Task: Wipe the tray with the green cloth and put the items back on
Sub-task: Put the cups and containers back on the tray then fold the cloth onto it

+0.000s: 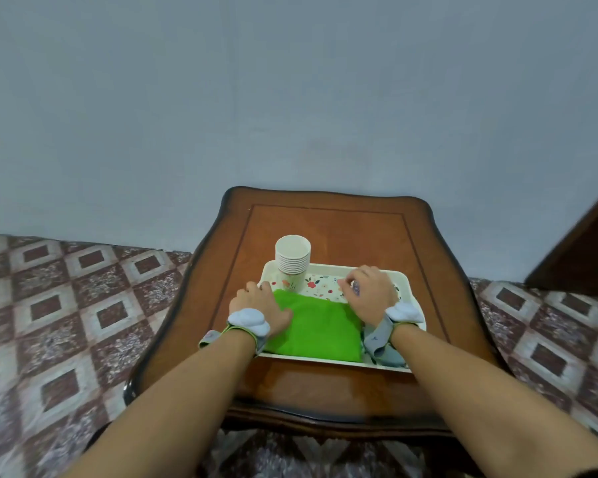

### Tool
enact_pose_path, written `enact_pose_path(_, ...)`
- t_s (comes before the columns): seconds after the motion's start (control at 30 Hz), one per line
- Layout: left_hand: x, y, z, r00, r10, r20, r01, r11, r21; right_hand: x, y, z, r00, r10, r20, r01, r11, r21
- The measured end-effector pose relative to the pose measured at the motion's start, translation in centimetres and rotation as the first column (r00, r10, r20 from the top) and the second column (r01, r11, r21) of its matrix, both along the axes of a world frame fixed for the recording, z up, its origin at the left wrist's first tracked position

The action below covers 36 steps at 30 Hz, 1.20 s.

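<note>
A white tray [406,282] with a flower print lies on the small wooden table. The folded green cloth [320,331] covers the tray's front half. A stack of paper cups [292,258] stands upright in the tray's back left corner. My left hand [261,310] lies flat on the cloth's left edge, fingers spread toward the tray's left rim and holding nothing. My right hand [368,293] is inside the tray at the right, just behind the cloth. Its fingers are curled around a small bluish patterned thing [355,288] that is mostly hidden.
The brown table [325,224] has bare wood behind and in front of the tray. A grey-blue strap [382,345] hangs from my right wrist over the tray's front right corner. The patterned floor [83,305] surrounds the table, a plain wall [290,115] stands behind it, and dark wooden furniture [580,250] is at the right.
</note>
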State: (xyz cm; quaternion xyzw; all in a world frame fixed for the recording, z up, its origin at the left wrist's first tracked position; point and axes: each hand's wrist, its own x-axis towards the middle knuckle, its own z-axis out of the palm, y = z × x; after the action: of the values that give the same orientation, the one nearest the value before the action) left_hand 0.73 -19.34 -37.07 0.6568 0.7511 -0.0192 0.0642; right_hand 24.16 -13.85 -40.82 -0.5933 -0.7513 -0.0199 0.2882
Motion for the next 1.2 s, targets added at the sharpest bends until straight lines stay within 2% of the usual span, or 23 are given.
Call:
enact_pose_path(0.03, -0.2, 0.3, -0.6, 1.0, -0.006, 0.01, 0.005, 0.998, 0.059, 0.9, -0.2, -0.1, 0.996, -0.091, -0.015, 0.092, 0.994, 0.065)
enact_pose_path(0.1, -0.6, 1.2, -1.8, 0.999, -0.036, 0.012, 0.034, 0.99, 0.14, 2.6, -1.0, -0.3, 0.959, -0.28, -0.038, 0.282, 0.957, 0.069)
enact_pose_path(0.17, -1.0, 1.7, -2.7, 0.997, -0.058, 0.042, 0.051, 0.988, 0.145, 4.3, -1.8, -0.9, 0.917, -0.395, -0.046, 0.395, 0.918, -0.01)
enact_pose_path(0.27, -1.9, 2.5, -4.1, 0.992, -0.015, 0.125, 0.003, 0.995, 0.096, 6.4, -2.2, -2.3, 0.871, -0.484, -0.081, 0.464, 0.866, -0.185)
enact_pose_path(0.37, -2.3, 3.4, -5.6, 0.988, -0.028, 0.154, 0.021, 0.999, 0.047, 7.9, -1.9, -3.6, 0.899, -0.431, -0.082, 0.368, 0.842, -0.394)
enact_pose_path(0.47, -2.5, 4.1, -7.1, 0.987, -0.047, 0.155, 0.038, 0.997, 0.061, 8.7, -1.0, -4.4, 0.931, -0.354, -0.09, 0.276, 0.842, -0.464)
enact_pose_path(0.67, -2.4, 7.5, -8.2, 0.976, -0.074, 0.204, 0.052, 0.992, 0.111, 8.8, 2.2, -4.1, 0.899, -0.401, -0.176, 0.274, 0.829, -0.487)
enact_pose_path(0.83, -2.3, 11.7, -8.5, 0.995, -0.041, 0.089, 0.024, 0.981, 0.192, 8.5, 6.2, -3.6, 0.902, -0.396, -0.169, 0.28, 0.837, -0.47)
enact_pose_path(1.03, -2.5, 16.7, -8.7, 0.984, -0.063, 0.164, 0.037, 0.986, 0.16, 8.4, 11.1, -3.4, 0.899, -0.393, -0.194, 0.269, 0.843, -0.465)
enact_pose_path(1.2, -2.4, 17.7, -7.9, 0.99, -0.025, 0.136, 0.001, 0.985, 0.175, 8.2, 12.1, -3.1, 0.865, -0.436, -0.25, 0.278, 0.829, -0.485)
